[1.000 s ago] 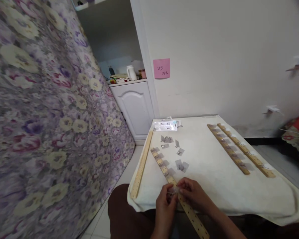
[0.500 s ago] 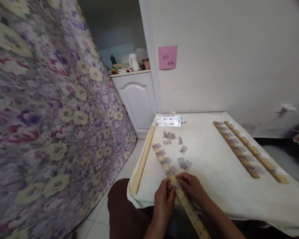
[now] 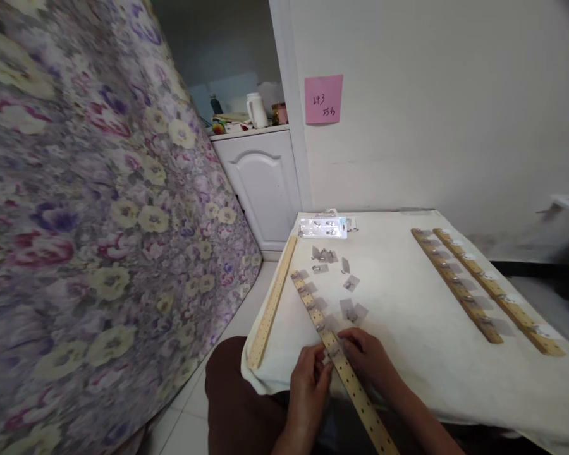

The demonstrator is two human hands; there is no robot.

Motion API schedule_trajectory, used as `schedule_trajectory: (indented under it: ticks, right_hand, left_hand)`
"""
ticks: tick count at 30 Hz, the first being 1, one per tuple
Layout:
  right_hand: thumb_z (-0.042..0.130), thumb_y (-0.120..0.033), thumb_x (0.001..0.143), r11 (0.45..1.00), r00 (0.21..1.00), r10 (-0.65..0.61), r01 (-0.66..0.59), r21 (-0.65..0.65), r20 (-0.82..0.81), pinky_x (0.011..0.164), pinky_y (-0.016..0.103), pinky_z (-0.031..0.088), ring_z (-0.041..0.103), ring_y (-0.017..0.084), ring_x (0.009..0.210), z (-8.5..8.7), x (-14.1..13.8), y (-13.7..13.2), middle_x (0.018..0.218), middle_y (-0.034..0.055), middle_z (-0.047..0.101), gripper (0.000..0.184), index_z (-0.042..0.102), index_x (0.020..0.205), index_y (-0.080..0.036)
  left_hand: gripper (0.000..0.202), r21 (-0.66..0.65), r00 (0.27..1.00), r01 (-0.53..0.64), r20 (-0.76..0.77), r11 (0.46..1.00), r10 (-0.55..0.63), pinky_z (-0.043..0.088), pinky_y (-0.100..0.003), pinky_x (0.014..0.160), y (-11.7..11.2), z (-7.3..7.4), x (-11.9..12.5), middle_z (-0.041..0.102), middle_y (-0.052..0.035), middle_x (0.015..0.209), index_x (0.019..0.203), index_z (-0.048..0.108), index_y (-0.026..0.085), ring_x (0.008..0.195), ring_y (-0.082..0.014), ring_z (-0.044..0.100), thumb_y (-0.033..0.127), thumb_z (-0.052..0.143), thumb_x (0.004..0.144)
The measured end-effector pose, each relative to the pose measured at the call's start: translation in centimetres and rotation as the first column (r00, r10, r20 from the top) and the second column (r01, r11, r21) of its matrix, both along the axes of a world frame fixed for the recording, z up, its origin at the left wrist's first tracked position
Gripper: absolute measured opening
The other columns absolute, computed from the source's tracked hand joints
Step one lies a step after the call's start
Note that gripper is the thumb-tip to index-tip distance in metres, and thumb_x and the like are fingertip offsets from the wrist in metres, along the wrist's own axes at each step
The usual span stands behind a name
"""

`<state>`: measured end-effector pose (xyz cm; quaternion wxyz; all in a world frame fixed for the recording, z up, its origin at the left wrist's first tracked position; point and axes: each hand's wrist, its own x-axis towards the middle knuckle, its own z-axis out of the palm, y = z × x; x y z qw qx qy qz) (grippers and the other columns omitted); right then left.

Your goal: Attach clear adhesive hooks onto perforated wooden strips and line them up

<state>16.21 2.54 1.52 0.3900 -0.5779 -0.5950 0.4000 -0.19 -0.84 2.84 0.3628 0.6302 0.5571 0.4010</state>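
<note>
A long perforated wooden strip [image 3: 358, 395] runs diagonally from the table over its front edge towards me. Several clear adhesive hooks [image 3: 320, 328] sit in a row along its far part, their clear pads sticking out to the right. My left hand [image 3: 308, 382] is closed at the strip's left edge, thumb and fingertips beside a small metal hook [image 3: 334, 356]. On the opposite edge my right hand [image 3: 367, 355] grips the strip with curled fingers, partly hidden. Loose clear hooks [image 3: 353, 311] lie just beyond the right hand.
Another perforated strip [image 3: 272, 303] lies along the table's left edge. Two strips fitted with hooks [image 3: 455, 284] rest on the right side. Packaged hooks [image 3: 322, 227] and more loose hooks [image 3: 320, 268] lie farther back. A floral curtain [image 3: 109, 240] hangs on the left.
My left thumb and fingertips have shifted slightly left and down from the small hook at the strip. The right hand stays at the strip's edge. The view has tilted slightly.
</note>
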Motion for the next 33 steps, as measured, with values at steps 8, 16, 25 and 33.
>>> schedule_trajectory:
  ticks: [8, 16, 25, 33]
  right_hand:
    - [0.048, -0.022, 0.076, 1.000, 1.000, -0.019, 0.019, -0.003, -0.018, 0.073, 0.030, 0.047, 0.064, 0.020, 0.079, -0.5, 0.1, 0.2, 0.085, 0.0061, 0.071, 0.026, 0.068, 0.092, -0.017]
    - [0.047, -0.022, 0.077, 0.999, 0.999, -0.021, 0.022, 0.024, -0.027, 0.075, 0.031, 0.048, 0.064, 0.020, 0.080, -0.3, 0.1, 0.0, 0.087, 0.0068, 0.071, 0.026, 0.067, 0.092, -0.017]
    - [0.047, -0.020, 0.076, 1.000, 1.000, -0.004, 0.005, 0.028, -0.012, 0.073, 0.030, 0.047, 0.064, 0.020, 0.077, -0.4, 0.2, 0.0, 0.085, 0.0071, 0.071, 0.026, 0.067, 0.091, -0.016]
    - [0.048, -0.023, 0.077, 0.999, 1.000, -0.030, 0.030, 0.044, -0.002, 0.070, 0.029, 0.046, 0.063, 0.019, 0.074, 0.0, -0.1, -0.2, 0.081, 0.0055, 0.070, 0.023, 0.066, 0.090, -0.017]
  left_hand:
    - [0.029, 0.099, 0.997, 0.069, -0.036, 0.993, -0.066, 0.042, -0.033, 0.092, -2.0, -0.1, -0.5, 0.056, -0.0074, 0.109, 0.114, 0.058, 0.025, 0.105, -0.0200, 0.052, 0.025, 0.044, 0.089]
    - [0.038, 0.119, 0.986, 0.160, -0.057, 0.980, -0.155, 0.039, -0.037, 0.101, -2.9, -0.9, -0.6, 0.052, -0.0099, 0.122, 0.126, 0.052, 0.025, 0.115, -0.0201, 0.048, 0.023, 0.041, 0.090]
    - [0.043, 0.180, 0.970, 0.222, -0.141, 0.958, -0.198, 0.041, -0.038, 0.097, -2.9, -0.8, -0.6, 0.054, -0.0104, 0.119, 0.126, 0.052, 0.024, 0.112, -0.0219, 0.049, 0.014, 0.038, 0.087]
    - [0.045, 0.191, 0.966, 0.226, -0.167, 0.955, -0.195, 0.040, -0.038, 0.097, -2.9, -0.8, -0.7, 0.054, -0.0105, 0.118, 0.125, 0.054, 0.024, 0.112, -0.0221, 0.048, 0.011, 0.036, 0.085]
